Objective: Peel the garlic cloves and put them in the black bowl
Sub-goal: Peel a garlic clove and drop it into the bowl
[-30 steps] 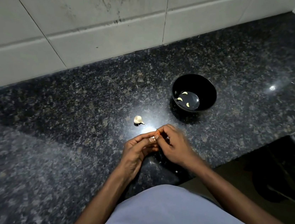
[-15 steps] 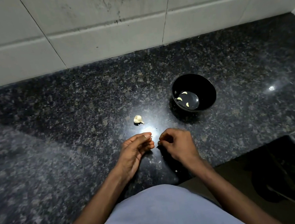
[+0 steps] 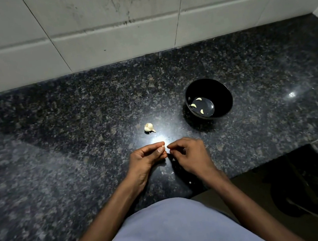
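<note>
A small garlic clove (image 3: 163,147) sits pinched between the thumb and fingertips of the left hand (image 3: 147,160), low over the counter's front. At three o'clock from it, almost touching, the right hand (image 3: 190,154) has its fingers curled in with the tips brought together; whether they pinch a scrap of skin is too small to tell. At eleven o'clock from the hands, near them, lies the rest of the garlic bulb (image 3: 149,127). At one o'clock, farther off, stands the black bowl (image 3: 220,92), with three peeled cloves (image 3: 193,105) on its bottom.

The clove is tiny and likely slick once bare, so a hard pull on the skin could squirt it out of the pinch and off the near edge. Loose bits of skin (image 3: 173,159) lying under the hands could cling and ride into the bowl.

The counter (image 3: 75,130) is dark speckled polished stone, glaring brightly just beyond the fingers, which hides detail there. Behind it, at twelve o'clock, runs a pale tiled wall (image 3: 102,27) with grimy streaks.
</note>
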